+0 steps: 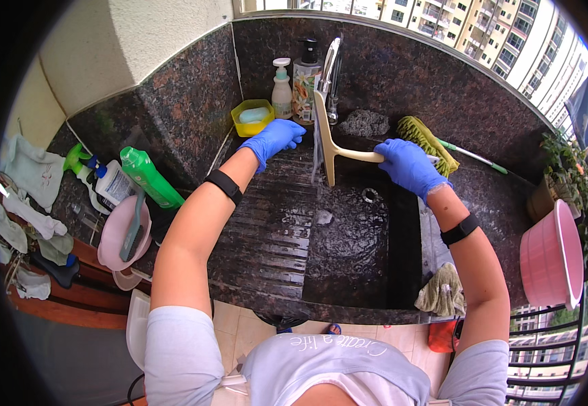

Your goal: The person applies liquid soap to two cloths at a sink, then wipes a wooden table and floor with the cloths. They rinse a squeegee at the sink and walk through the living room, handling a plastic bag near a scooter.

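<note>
My right hand [411,165], in a blue glove, grips the handle of a cream squeegee [328,139]. Its head stands upright below the chrome faucet [330,63], and water runs down beside the blade. My left hand [279,140], also gloved in blue, is left of the squeegee with fingers partly bent; whether it touches the counter I cannot tell. Close to that hand is a yellow dish [238,123] with a bar of soap [253,115]. Below the squeegee lies the dark stone sink [347,264], its bottom wet, with a ribbed washboard slope [258,243] on the left.
Two pump bottles [282,96] [304,89] stand behind my left hand. A steel wool scrubber [364,123] and a green brush head [428,144] lie at the back. A grey-green cloth [442,292] and pink bucket [545,256] are right; a green bottle [151,177] and pink basin [113,233] left.
</note>
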A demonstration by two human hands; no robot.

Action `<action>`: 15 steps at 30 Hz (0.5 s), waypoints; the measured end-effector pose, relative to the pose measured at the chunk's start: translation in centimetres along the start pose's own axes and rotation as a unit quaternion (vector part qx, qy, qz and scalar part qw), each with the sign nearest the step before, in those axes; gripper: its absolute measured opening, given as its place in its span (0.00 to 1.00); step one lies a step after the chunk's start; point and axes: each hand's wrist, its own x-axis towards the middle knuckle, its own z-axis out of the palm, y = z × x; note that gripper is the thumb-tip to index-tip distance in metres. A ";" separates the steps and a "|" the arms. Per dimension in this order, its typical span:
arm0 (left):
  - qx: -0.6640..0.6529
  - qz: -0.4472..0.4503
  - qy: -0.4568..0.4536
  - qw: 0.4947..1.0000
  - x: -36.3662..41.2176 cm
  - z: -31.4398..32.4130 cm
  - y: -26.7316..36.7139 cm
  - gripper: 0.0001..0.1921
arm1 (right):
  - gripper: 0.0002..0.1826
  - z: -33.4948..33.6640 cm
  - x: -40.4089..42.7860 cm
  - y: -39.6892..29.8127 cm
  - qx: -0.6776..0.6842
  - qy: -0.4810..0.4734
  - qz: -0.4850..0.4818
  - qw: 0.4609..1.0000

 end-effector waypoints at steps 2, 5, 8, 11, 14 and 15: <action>-0.072 -0.021 -0.025 0.997 1.0 0.4 0.8 0.17 | 0.06 -0.3 -0.2 0.0 -0.012 0.009 0.012 1.000; -0.275 0.050 -0.038 0.959 3.2 0.2 0.3 0.17 | 0.05 -0.8 -0.2 -0.5 -0.022 0.013 0.011 1.000; -0.369 0.101 -0.056 0.922 6.2 -0.6 -1.3 0.16 | 0.05 -1.0 -0.8 -0.6 -0.044 0.008 0.012 0.999; -0.411 0.092 -0.061 0.905 6.0 1.7 0.7 0.17 | 0.05 -1.5 -3.0 0.2 -0.061 -0.001 0.042 0.997; -0.426 0.092 -0.054 0.898 4.9 2.4 2.2 0.16 | 0.05 -2.8 -4.9 0.0 -0.066 0.002 0.059 0.996; -0.437 0.077 -0.052 0.895 5.1 2.1 2.1 0.18 | 0.06 -3.3 -5.4 -0.1 -0.071 0.002 0.064 0.995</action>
